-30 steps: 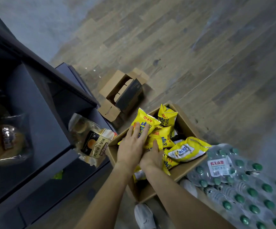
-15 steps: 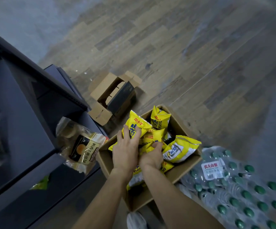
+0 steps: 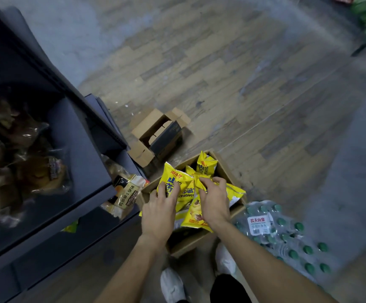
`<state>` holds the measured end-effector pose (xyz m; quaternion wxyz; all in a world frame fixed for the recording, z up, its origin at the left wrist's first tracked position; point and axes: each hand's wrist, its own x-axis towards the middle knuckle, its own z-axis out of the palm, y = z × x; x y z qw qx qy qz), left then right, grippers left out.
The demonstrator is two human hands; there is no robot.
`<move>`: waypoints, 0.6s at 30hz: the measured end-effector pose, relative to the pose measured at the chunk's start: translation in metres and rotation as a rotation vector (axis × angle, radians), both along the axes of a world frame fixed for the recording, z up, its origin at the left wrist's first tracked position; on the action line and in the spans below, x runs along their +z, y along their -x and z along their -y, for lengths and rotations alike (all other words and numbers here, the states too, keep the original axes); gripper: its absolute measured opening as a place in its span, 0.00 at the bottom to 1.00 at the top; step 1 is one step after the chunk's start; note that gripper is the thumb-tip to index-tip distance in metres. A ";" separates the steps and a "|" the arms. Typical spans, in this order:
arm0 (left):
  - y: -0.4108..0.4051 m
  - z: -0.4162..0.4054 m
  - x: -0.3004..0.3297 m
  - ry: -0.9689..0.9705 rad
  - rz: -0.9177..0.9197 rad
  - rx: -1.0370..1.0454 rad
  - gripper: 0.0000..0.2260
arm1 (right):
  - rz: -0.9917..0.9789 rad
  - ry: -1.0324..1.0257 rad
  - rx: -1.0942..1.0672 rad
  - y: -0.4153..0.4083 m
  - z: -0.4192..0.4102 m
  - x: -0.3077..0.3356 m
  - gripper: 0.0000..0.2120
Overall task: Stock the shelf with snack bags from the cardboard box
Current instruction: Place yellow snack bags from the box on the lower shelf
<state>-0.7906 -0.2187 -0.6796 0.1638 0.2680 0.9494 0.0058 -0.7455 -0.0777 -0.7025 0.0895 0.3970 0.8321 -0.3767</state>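
A dark shelf (image 3: 75, 149) stands on the left, with wrapped buns (image 3: 35, 173) on it. Right of it, on the floor, sits an open box (image 3: 190, 243) full of yellow bags (image 3: 206, 165). Beside the box lies a water pack (image 3: 287, 232). The left hand (image 3: 160, 213) grips one bag (image 3: 173, 180); the right hand (image 3: 215, 200) grasps another bag (image 3: 194, 213).

Wooden floor (image 3: 254, 88) carries snack-bag cardboard box (image 3: 201, 241), empty open carton (image 3: 155, 136), shrink-wrapped water bottle pack (image 3: 287, 232).
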 end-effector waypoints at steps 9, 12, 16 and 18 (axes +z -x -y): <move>-0.013 -0.006 0.139 -0.132 -0.027 0.196 0.30 | -0.259 -0.086 0.188 0.017 -0.022 0.152 0.16; -0.012 -0.012 0.198 -0.205 -0.089 0.203 0.32 | -0.322 -0.160 0.216 0.028 -0.034 0.207 0.17; -0.006 -0.020 0.271 -0.306 -0.175 0.180 0.31 | -0.435 -0.236 0.218 0.038 -0.041 0.282 0.18; -0.001 -0.022 0.304 -0.326 -0.233 0.145 0.32 | -0.501 -0.248 0.189 0.033 -0.041 0.320 0.18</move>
